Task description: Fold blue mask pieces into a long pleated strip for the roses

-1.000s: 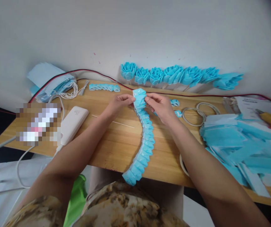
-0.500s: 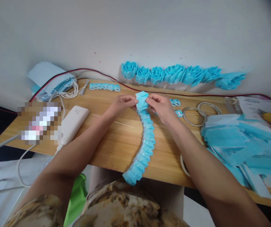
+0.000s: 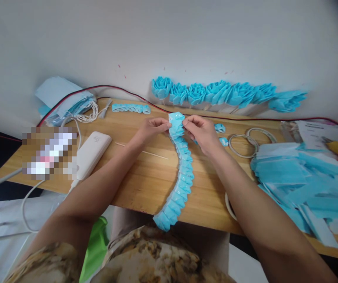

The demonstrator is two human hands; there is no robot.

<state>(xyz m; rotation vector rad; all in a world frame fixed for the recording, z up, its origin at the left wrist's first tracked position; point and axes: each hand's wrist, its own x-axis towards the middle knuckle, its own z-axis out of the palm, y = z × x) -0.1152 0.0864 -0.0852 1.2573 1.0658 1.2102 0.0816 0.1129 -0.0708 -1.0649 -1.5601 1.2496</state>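
A long blue folded strip (image 3: 184, 169), pleated like a chain, curves over the wooden table toward me, its near end hanging past the front edge. My left hand (image 3: 154, 129) pinches the left side of its far end between thumb and fingers. On the opposite side, my right hand (image 3: 200, 131) grips the same end, thumb against its edge. Small folded blue pieces (image 3: 220, 128) lie just beyond my right hand, partly hidden by it. Left of the strip, a thin wooden stick (image 3: 141, 150) rests on the table.
Blue folded flowers (image 3: 196, 93) lean along the wall behind a red-black cable (image 3: 127, 91). A short folded chain (image 3: 131, 108) lies at the back. Right are tape rolls (image 3: 243, 146) and a pile of blue strips (image 3: 286, 169); left, a white power bank (image 3: 94, 155) and stacked sheets (image 3: 59, 92).
The strip's far end has tilted and shifted slightly, its top fold looking different. My right hand's fingers have moved a little; both hands keep hold.
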